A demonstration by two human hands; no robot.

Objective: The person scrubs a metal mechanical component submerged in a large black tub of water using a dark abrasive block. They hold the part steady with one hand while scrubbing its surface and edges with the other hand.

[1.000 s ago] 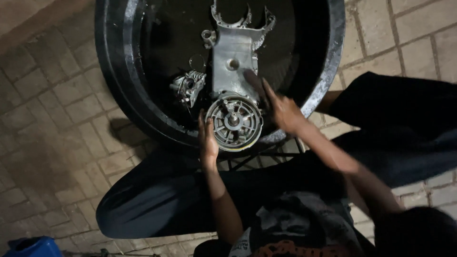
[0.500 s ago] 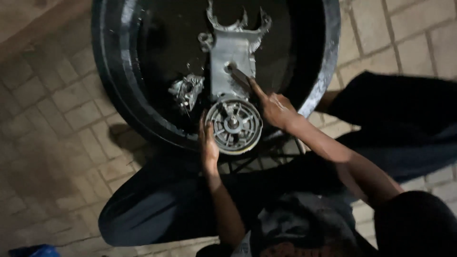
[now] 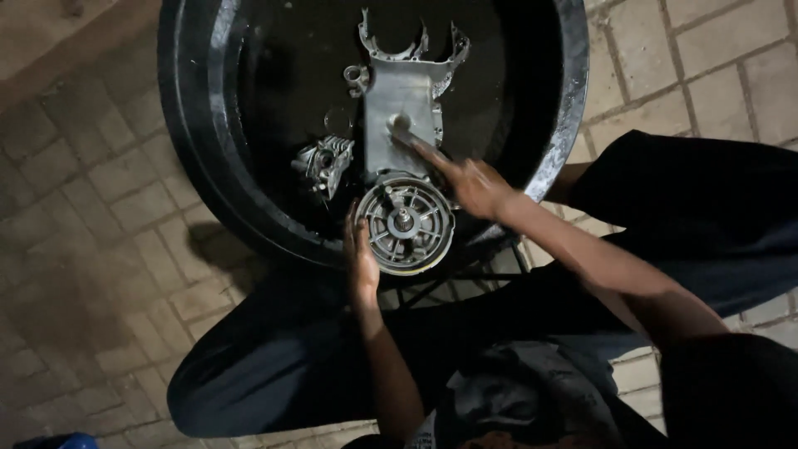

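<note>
Brick paving, round black basin (image 3: 573, 91) of dark liquid. My left hand (image 3: 361, 254), flat, steadies the engine casing (image 3: 405, 125); right hand (image 3: 475, 185) grips a blurred brush, scrubbing. Next: work toward the far end.

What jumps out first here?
The long silver engine casing lying in the wide black basin, its round finned end toward the person. The left hand steadies that round end while the right hand presses a dark, blurred tool against the casing's flat middle. A smaller metal part sits just left of the casing.
</note>
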